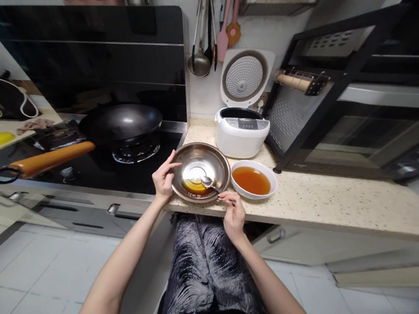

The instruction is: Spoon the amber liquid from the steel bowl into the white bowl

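My left hand [164,178] grips the left rim of a shiny metal bowl [213,159], which is tilted a little at the counter's front edge. A small pool of yellow-brown liquid [194,187] lies in its near part. In my right hand [234,213] is a metal spoon [207,181], held by the handle with its head inside the bowl above the liquid. Right beside the metal bowl stands a white bowl [272,181] holding orange-brown liquid [251,180].
A white rice cooker [239,142] with raised lid stands behind the bowls. On the stove at left sits a black wok [122,123], its wooden handle [55,158] jutting toward the front. A black rack with a microwave oven [379,132] is at right. Utensils [201,62] hang on the wall.
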`<state>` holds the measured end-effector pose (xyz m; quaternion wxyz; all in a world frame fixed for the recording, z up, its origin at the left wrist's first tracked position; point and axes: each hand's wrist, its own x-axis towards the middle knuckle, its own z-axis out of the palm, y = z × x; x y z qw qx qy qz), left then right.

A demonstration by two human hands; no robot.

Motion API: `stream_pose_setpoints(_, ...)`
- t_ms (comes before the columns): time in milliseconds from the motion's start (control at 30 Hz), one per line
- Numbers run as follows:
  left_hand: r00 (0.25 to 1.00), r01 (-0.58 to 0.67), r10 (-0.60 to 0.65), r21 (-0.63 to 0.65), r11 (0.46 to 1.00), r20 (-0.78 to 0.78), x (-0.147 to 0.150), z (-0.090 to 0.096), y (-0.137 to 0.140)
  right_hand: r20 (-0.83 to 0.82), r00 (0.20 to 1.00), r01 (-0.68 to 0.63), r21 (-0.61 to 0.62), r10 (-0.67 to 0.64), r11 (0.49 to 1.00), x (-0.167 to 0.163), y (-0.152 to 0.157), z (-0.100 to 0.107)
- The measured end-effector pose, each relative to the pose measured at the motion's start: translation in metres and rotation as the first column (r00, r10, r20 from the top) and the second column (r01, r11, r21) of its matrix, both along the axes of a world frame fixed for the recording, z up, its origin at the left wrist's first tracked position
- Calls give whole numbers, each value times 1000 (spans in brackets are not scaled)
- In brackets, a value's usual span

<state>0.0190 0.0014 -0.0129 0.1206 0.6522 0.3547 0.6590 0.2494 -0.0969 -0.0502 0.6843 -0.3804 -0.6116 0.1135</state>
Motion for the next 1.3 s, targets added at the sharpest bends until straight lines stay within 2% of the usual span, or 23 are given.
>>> stream_pose_setpoints(233, 1000, 2, -1, 29, 1000, -22, 1, 2, -1, -11, 1000, -4, 13, 4, 1000, -1, -1, 0)
stream_pose_setpoints(500, 998, -29, 31, 51, 998, -45, 0, 3, 0, -71, 997, 2, -41, -5, 999, -5, -4, 1)
stream_pose_setpoints(800, 1000, 19, -19, 50, 999, -4, 1, 7, 0, -106, 994, -49, -70, 42, 996, -5, -10, 7)
stream_pose_setpoints(1000, 999, 28, -26, 51, 998, -30, 1, 8, 0, -112, 992, -58, -71, 49, 996, -4, -12, 11)
stream_pose_setpoints(1300, 999, 49, -48, 80, 996, -14, 2, 7, 0, -223, 973, -87, -131, 56, 988, -6, -10, 8)
